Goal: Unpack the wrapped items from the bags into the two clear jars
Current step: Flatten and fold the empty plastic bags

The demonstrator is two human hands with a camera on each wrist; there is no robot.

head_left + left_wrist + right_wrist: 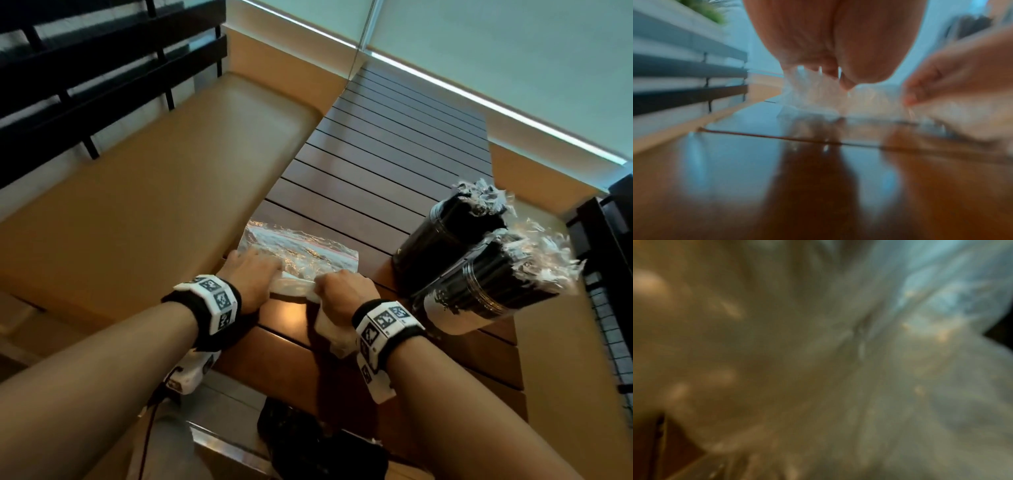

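Two clear jars stand at the table's right, packed with dark wrapped items whose crinkly clear ends stick out: the far jar (442, 236) and the near jar (486, 291). A flat clear zip bag (301, 245) lies on the dark slatted table (376, 154). My left hand (251, 274) and right hand (342, 291) both grip a crumpled whitish plastic bag (291, 286) stretched between them near the table's front edge. In the left wrist view the left fingers (830, 71) pinch this bag (813, 97). The right wrist view is filled with blurred plastic (838, 369).
A tan padded bench (154, 178) runs along the table's left, backed by dark horizontal slats (85, 78). A black railing (606, 246) stands at the right, close to the jars. A dark object (301, 438) lies on the floor below the table's front edge.
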